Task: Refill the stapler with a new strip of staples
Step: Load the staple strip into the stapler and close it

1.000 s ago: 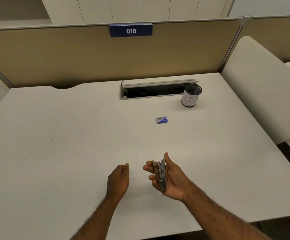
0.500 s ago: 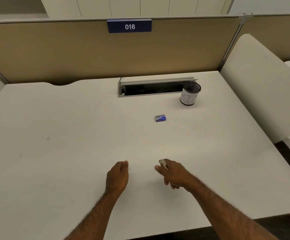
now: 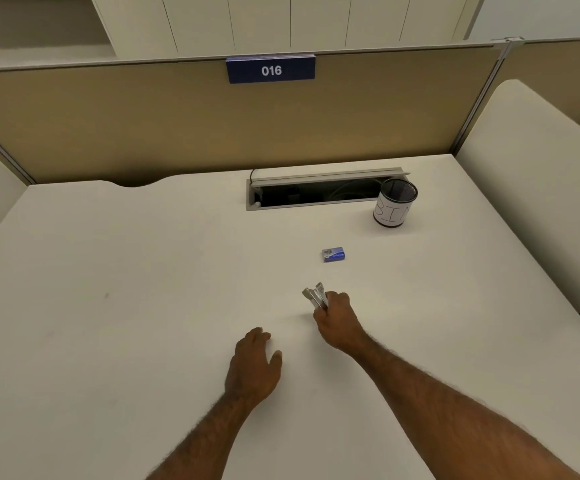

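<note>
A small silver-grey stapler (image 3: 315,296) sticks out forward from my right hand (image 3: 337,320), which grips its rear end low over the white desk (image 3: 108,306). The stapler's jaws look slightly apart at the front. A little blue box of staples (image 3: 333,254) lies on the desk just beyond the stapler, not touched. My left hand (image 3: 254,365) rests palm down on the desk to the left and nearer me, fingers loosely spread, holding nothing.
A black mesh cup with a white label (image 3: 395,206) stands at the back right beside an open cable tray (image 3: 319,192). A tan partition with a blue "016" sign (image 3: 270,69) closes the far edge. White side panels flank the desk.
My right hand turned over from palm-up and moved forward toward the staple box, still holding the stapler. My left hand flattened onto the desk.
</note>
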